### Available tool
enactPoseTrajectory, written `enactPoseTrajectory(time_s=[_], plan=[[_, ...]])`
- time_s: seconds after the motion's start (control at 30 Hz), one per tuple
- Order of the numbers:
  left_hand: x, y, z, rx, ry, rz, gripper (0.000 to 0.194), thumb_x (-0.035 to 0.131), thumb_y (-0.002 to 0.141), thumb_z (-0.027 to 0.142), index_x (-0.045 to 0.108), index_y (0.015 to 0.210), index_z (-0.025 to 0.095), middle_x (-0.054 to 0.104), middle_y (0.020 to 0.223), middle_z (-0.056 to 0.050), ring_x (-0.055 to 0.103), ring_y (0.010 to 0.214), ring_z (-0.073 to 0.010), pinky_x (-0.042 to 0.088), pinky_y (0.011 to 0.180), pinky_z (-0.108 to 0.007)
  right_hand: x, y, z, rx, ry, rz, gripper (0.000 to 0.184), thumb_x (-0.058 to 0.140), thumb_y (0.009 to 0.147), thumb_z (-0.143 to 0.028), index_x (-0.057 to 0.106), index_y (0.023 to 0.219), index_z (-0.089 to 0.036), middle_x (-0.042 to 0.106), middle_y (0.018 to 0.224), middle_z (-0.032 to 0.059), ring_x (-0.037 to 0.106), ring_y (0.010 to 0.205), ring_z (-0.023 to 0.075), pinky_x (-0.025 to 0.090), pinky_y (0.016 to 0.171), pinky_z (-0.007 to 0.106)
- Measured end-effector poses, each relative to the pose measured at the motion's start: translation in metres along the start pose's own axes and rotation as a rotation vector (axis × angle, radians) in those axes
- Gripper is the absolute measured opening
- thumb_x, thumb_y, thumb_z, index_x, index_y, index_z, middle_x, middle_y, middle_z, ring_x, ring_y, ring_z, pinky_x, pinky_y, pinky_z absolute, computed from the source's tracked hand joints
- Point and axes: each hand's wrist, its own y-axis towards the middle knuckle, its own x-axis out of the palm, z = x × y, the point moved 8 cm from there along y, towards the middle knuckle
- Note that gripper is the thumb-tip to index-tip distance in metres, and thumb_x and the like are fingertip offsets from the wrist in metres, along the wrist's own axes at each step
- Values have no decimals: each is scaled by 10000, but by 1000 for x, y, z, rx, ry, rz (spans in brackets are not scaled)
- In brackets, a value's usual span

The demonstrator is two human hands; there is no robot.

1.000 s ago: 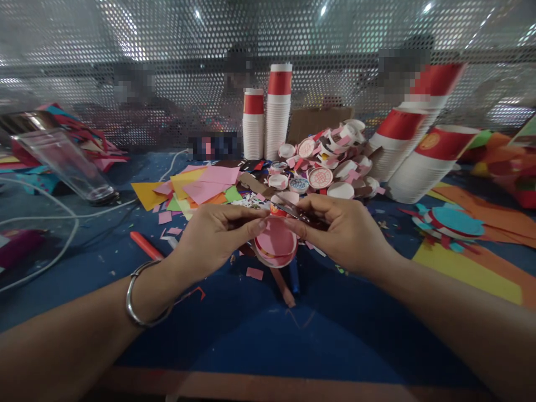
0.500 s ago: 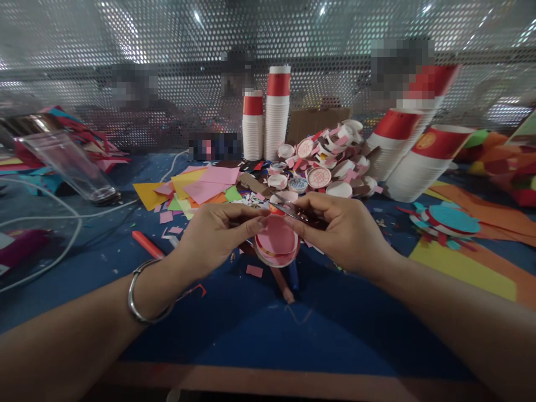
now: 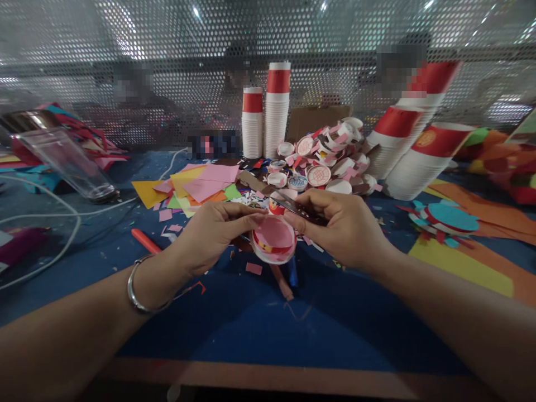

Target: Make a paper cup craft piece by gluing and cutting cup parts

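Between my hands is a round cut-down paper cup piece [image 3: 274,254] with a white rim, a red band and pink paper inside. My left hand [image 3: 211,231] pinches its upper left edge between thumb and fingers, and a silver bangle circles that wrist. A pair of scissors [image 3: 290,203] is gripped in my right hand [image 3: 345,226], its blades pointing left above the cup piece. My right thumb reaches to the cup's upper right edge. Behind the blades stands another red-and-white cup piece [image 3: 274,207], partly covered.
Stacks of paper cups [image 3: 277,117] rise at the back, with more leaning stacks [image 3: 412,167] at right. Cut cup pieces [image 3: 318,176] lie heaped between them. Coloured paper sheets [image 3: 209,184], a red pen [image 3: 144,241], a clear bottle [image 3: 73,159] and a white cable [image 3: 77,223] lie left.
The cup piece has shifted slightly left and tilted, so more of its inner red band shows. Both hands keep their holds.
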Motion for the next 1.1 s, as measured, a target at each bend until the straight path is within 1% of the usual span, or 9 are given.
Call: enactPoseTrajectory(time_s=[0.13,0.27,0.33,0.5,0.63,0.8,0.9,1.0,1.1], plan=[[-3,2,-2,-17,-9,12,169,844,795,279,854,903,150,810,884,-82,668,603,-111,568,510,-190,3,0,-1,38,69,-57,171,736,917,-323,722,902,-153,675,771,16,554,648,117,453,580,233],[-9,3,1,31,-46,37,125,869,766,274,845,821,166,793,801,-55,669,594,-114,565,490,-186,7,-2,-5,58,191,-106,169,733,917,-314,716,873,-152,665,770,13,552,649,108,454,583,228],[-11,3,5,72,-16,37,124,871,770,283,846,825,176,788,781,-45,674,599,-116,574,495,-188,8,-2,-6,60,212,-111,155,731,918,-302,718,874,-153,660,765,8,551,647,104,454,582,225],[-10,-1,12,130,100,42,170,844,811,279,857,960,197,801,801,-36,670,565,-102,600,516,-197,3,0,-2,82,206,-46,184,787,884,-331,738,943,-163,705,795,19,594,685,125,476,604,237],[-7,-1,13,124,84,22,163,840,815,285,858,948,194,814,837,-43,664,564,-99,603,506,-194,0,2,1,92,182,-16,214,810,864,-349,745,944,-161,745,855,40,639,745,152,503,643,252],[-6,-1,9,85,73,1,161,845,813,311,859,925,196,826,917,-61,673,608,-99,592,504,-170,2,1,0,34,114,-41,185,751,915,-343,734,973,-169,728,830,17,636,715,137,486,622,242],[-2,-3,9,78,85,-27,166,841,817,315,859,936,201,830,957,-62,688,626,-105,599,517,-176,3,1,2,29,46,-48,190,728,930,-348,736,965,-161,724,840,26,611,693,134,472,607,251],[0,-3,10,86,97,-33,143,833,820,286,858,933,201,829,930,-52,687,603,-99,588,511,-171,3,0,4,40,-1,-46,178,719,931,-332,735,953,-156,717,842,33,588,675,131,467,600,255],[-1,-1,9,70,95,-7,155,847,799,277,857,923,184,814,828,-48,660,541,-87,555,479,-163,1,-1,1,18,-12,-22,160,727,920,-321,731,938,-162,707,830,27,578,670,129,469,603,250]])
